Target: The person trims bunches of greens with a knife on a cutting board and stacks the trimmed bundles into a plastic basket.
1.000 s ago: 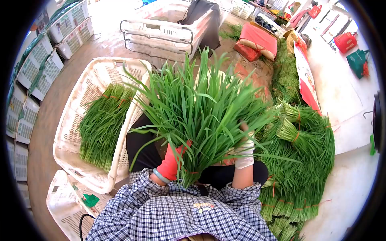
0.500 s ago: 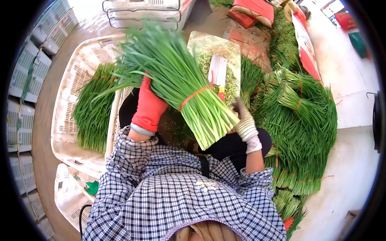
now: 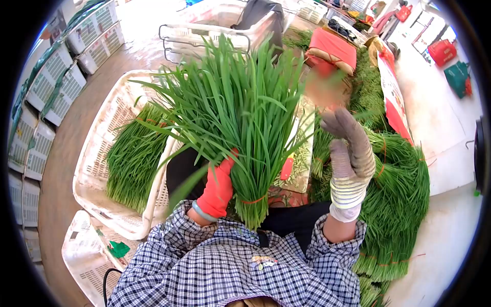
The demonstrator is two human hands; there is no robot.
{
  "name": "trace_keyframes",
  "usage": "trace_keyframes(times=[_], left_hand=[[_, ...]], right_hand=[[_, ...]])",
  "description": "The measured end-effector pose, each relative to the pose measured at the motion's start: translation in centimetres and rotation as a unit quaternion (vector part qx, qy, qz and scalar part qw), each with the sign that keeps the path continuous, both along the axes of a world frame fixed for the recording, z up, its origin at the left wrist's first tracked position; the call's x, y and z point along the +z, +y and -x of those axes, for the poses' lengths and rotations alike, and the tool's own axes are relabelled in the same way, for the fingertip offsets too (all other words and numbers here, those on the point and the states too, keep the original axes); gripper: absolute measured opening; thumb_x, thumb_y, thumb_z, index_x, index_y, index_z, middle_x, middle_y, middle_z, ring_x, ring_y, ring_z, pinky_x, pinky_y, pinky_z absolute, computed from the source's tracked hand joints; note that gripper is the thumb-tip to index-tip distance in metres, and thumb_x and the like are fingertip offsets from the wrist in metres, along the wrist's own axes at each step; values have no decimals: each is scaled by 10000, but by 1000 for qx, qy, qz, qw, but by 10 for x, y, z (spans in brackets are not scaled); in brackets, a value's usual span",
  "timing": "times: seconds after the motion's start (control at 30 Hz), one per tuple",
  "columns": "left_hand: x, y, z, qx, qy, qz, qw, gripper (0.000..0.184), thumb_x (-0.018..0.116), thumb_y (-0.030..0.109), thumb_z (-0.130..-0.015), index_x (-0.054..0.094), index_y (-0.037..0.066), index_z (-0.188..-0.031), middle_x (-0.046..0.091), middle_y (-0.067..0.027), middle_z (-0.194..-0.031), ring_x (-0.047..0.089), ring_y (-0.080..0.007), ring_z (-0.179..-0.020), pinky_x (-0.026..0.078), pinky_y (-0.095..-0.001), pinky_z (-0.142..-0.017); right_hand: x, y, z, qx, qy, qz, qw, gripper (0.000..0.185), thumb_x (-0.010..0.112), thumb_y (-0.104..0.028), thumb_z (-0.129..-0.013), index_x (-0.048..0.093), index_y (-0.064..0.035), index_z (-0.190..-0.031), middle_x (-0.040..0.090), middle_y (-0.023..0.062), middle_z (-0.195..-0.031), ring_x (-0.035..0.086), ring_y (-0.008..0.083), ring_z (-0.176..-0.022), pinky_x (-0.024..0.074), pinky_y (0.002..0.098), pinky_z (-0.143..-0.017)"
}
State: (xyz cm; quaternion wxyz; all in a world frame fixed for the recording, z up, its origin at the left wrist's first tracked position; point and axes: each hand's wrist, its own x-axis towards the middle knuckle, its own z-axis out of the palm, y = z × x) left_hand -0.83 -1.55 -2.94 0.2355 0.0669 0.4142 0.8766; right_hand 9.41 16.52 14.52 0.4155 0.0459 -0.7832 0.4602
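A large bundle of green garlic chives (image 3: 240, 112) stands upright before my chest, leaf tips fanned out at the top. An orange band ties it close to the pale cut ends. My left hand (image 3: 221, 183), in a red glove, grips the bundle's left side. To the right of the leaves my right hand (image 3: 353, 153) is raised in a grey and white striped glove, fingers stretched upward, holding nothing. Between bundle and right hand lies a cutting board (image 3: 305, 166) with chive scraps. The red handle of a knife (image 3: 287, 168) shows there; leaves cover most of its blade.
At left stands a white plastic crate (image 3: 82, 171) holding tied chives (image 3: 135, 163). A heap of chive bundles (image 3: 396, 204) lies at right along the white wall (image 3: 440, 138). Further crates (image 3: 43, 84) line the far left. A red cushion (image 3: 331, 48) sits beyond the board.
The bundle has swung from a slanted position to upright, its cut ends now toward my lap. My right hand has left the cut ends and risen to the right. The camera view has tilted up.
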Motion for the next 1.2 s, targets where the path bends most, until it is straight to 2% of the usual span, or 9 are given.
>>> trace_keyframes(times=[0.13,0.2,0.33,0.47,0.7,0.9,1.0,1.07,1.2], left_hand=[[2,-1,-12,-37,60,14,997,285,614,235,-973,632,32,-1173,670,-24,-1030,645,-125,-884,534,-284,-756],[-2,-1,-17,-48,11,4,999,283,578,202,-990,624,16,-1198,671,-51,-1084,660,-166,-934,555,-311,-782],[3,-2,-26,-58,-67,-42,995,278,605,178,-974,612,29,-1208,670,-47,-1095,659,-160,-933,558,-320,-772],[-8,-5,-27,-64,-35,-24,997,278,632,172,-961,600,46,-1206,666,-40,-1092,652,-161,-948,557,-325,-791],[-6,-4,-30,-72,-90,-35,993,223,611,161,-977,631,38,-1163,673,-47,-1043,654,-152,-913,552,-313,-757],[-49,1,-32,21,135,84,987,226,605,141,-975,627,25,-1167,667,-67,-1081,653,-162,-928,556,-322,-779],[-20,-6,-26,-47,53,63,995,238,595,132,-976,622,16,-1181,666,-72,-1103,651,-170,-965,549,-313,-806],[-10,-6,-19,-73,13,78,994,256,583,164,-982,624,31,-1196,673,-66,-1091,648,-166,-984,536,-315,-837],[0,-7,6,-62,-120,-28,990,323,555,267,-990,625,39,-1208,681,-74,-1109,654,-181,-1010,531,-353,-888]], right_hand=[[36,-2,23,-18,-2,-162,987,442,656,38,-790,640,-56,-1222,675,121,-1157,638,261,-1087,475,391,-984],[55,-4,44,1,-45,-453,890,339,645,-118,-854,652,-64,-1188,664,122,-1182,604,315,-1154,389,484,-1086],[26,18,81,-52,-69,-569,818,237,680,-269,-845,704,-109,-1018,677,91,-1133,597,315,-1144,246,520,-1166],[18,31,93,-51,-201,-583,785,184,686,-266,-823,726,-135,-945,689,62,-833,650,270,-949,293,547,-1131],[1,36,95,21,-230,-544,807,261,737,-129,-761,706,-176,-1016,666,58,-755,671,274,-852,304,515,-1152],[-7,40,99,71,-247,-530,808,170,719,-158,-766,707,-174,-936,666,77,-728,667,288,-811,352,482,-1113],[-15,37,95,30,-221,-571,790,98,706,-150,-772,697,-158,-870,658,67,-704,665,279,-814,380,459,-1087],[-25,44,86,-39,-117,-362,924,161,700,-63,-786,681,-105,-941,676,67,-881,659,226,-906,393,423,-1078],[-14,62,47,-146,-12,-239,960,449,661,39,-788,578,-69,-1216,568,123,-1237,550,254,-1165,382,404,-1096]])
